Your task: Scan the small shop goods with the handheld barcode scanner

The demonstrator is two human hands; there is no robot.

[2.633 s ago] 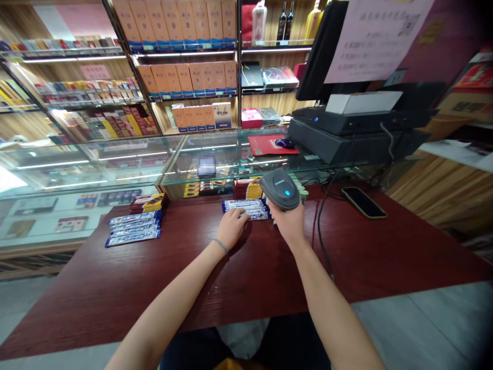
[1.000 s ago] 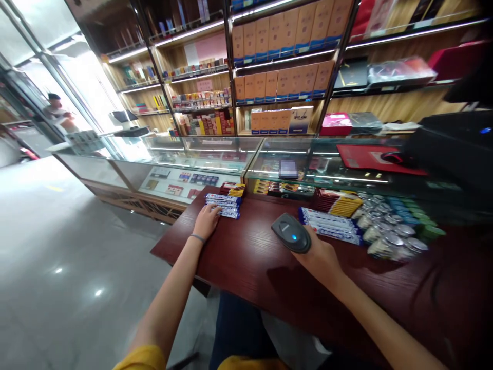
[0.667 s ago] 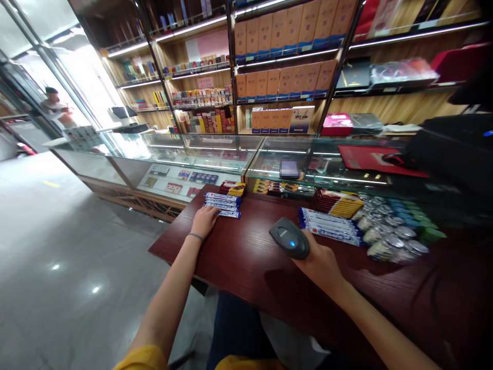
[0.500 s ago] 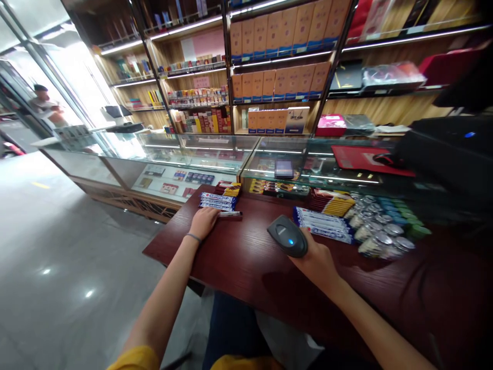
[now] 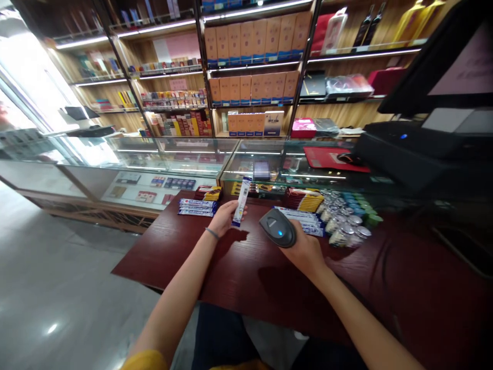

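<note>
My left hand (image 5: 225, 217) is closed around a slim blue-and-white wrapped snack bar (image 5: 241, 201), raised above the brown table (image 5: 181, 262) and turned so a barcode faces up. In my right hand (image 5: 306, 252) is a dark grey barcode scanner (image 5: 278, 227) with a blue light lit on top. The scanner's nose points left toward the bar, a short gap apart. Left of my left hand lies a small stack of similar blue-and-white bars (image 5: 197, 207). Another row of these bars (image 5: 302, 221) sits behind the scanner, partly hidden by it.
Red-and-yellow packets (image 5: 304, 199) and several lidded jars (image 5: 344, 226) stand on the table's right. Behind runs a glass display counter (image 5: 173, 154) with a red mat (image 5: 331, 158). A dark monitor (image 5: 419, 67) rises at the right. A phone-like dark slab (image 5: 462, 249) lies at the right.
My left hand has lifted the bar from the tabletop and tilted it upright, its barcode side showing. The scanner stays in my right hand. My view has turned right.
</note>
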